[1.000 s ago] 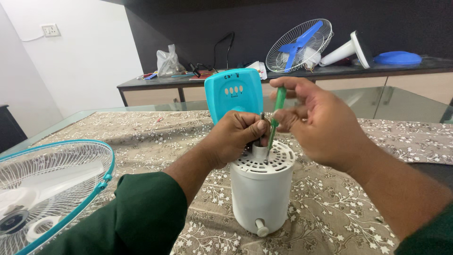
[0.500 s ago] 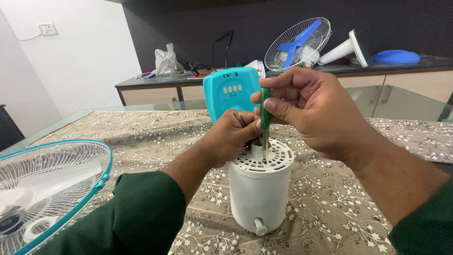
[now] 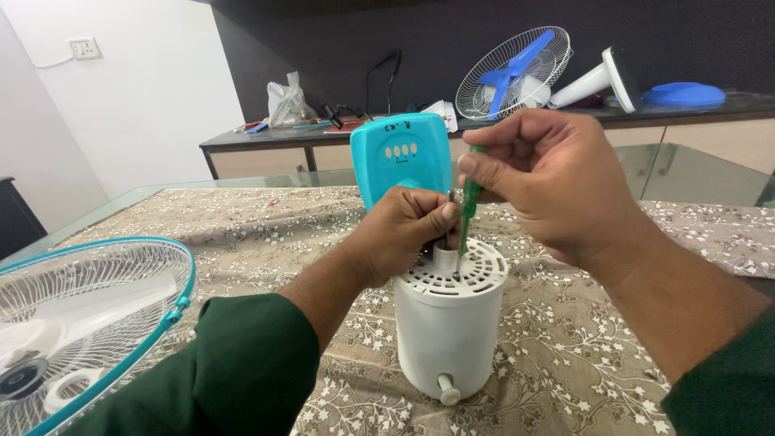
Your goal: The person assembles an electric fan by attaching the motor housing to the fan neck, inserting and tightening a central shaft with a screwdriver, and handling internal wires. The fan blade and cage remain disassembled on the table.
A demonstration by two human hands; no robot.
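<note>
A white cylindrical fan motor housing (image 3: 446, 335) stands upright on the surface (image 3: 565, 355), which is covered by a beige cloth with a white floral print; its slotted top faces up, and a small white knob (image 3: 448, 394) sticks out low on the near side. The left hand (image 3: 400, 234) rests on the top of the housing, its grip clenched around a thin metal shaft (image 3: 449, 211) that rises from the centre; the right hand (image 3: 549, 182) hovers just above and to the right, its grip pinched on the green handle of a screwdriver (image 3: 467, 206); the tool stands nearly upright, slightly tilted, with its tip down in the slotted top just beside the central hub. Both forearms come in from dark green sleeves (image 3: 234, 363). Directly behind the housing, touching or very near it, stands a teal control panel cover (image 3: 401, 153) with a row of small oval marks; I cannot tell whether it is joined to the housing. To the left on the surface lies a white fan grille with a teal rim (image 3: 89, 323). Well apart, on a dark sideboard (image 3: 323, 137) by the wall, sit a white grille with blue fan blades (image 3: 514, 73), a white fan stand on its side (image 3: 597, 81), a blue dome-shaped piece (image 3: 684, 94) and a clear plastic bag (image 3: 286, 105).
</note>
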